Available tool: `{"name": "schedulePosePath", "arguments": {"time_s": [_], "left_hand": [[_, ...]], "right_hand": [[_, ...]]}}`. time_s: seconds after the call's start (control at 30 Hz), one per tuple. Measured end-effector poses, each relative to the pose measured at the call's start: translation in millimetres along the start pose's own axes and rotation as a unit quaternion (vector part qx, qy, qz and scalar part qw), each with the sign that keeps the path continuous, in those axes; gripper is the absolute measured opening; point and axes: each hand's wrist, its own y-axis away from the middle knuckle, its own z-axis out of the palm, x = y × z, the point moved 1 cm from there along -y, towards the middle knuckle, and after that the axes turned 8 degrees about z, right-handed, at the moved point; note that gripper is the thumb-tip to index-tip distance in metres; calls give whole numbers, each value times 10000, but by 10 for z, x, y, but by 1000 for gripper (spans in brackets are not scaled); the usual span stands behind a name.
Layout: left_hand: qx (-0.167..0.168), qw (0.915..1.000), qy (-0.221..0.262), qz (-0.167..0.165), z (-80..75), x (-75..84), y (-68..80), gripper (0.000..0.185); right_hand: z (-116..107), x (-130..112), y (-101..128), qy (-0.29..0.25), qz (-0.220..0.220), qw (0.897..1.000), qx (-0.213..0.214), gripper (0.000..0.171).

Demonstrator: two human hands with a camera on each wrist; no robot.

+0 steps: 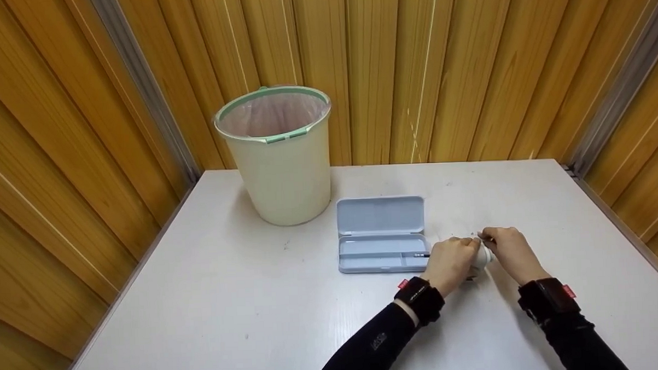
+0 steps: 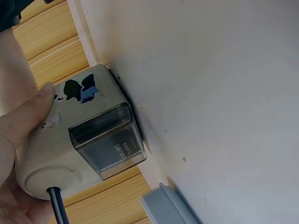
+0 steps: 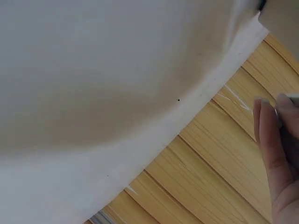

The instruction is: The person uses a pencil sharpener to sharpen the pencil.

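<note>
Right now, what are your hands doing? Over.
Left hand grips the pencil sharpener, pencil in its hole. Right hand at its far side, grip unclear. Open pencil case beside it; nothing blocking.

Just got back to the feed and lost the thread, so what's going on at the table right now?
A person is working a small white pencil sharpener on the white table. The left hand grips its body, with a dark pencil stuck in the front hole. The right hand is at its far side, pinching something small there. An open blue pencil case lies just left of the hands, a lined bin behind.
</note>
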Motion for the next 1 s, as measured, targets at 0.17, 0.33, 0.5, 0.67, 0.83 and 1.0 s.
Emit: {"name": "schedulePosePath", "arguments": {"time_s": [0.17, 0.33, 0.5, 0.67, 0.83, 1.0], "left_hand": [[-27, 10000, 21, -7, -4, 0, 9, 50], [-69, 10000, 48, -8, -11, -17, 21, 50], [-101, 9999, 62, -7, -18, -15, 20, 46], [-159, 9999, 57, -28, -30, 10, 4, 48], [-243, 9997, 30, -12, -35, 51, -7, 49], [-23, 9999, -105, 51, -36, 59, -7, 42]], "right_hand": [[-13, 6, -47, -23, 52, 9998, -209, 3], [6, 5, -81, -53, 118, 9989, -458, 6], [30, 15, -84, -119, 231, 9954, -922, 18], [-1, 27, -93, -263, 241, 9943, -1006, 21], [-25, 37, -70, -344, 275, 9935, -1045, 22], [-22, 39, -72, -253, 246, 9945, -985, 21]]}}
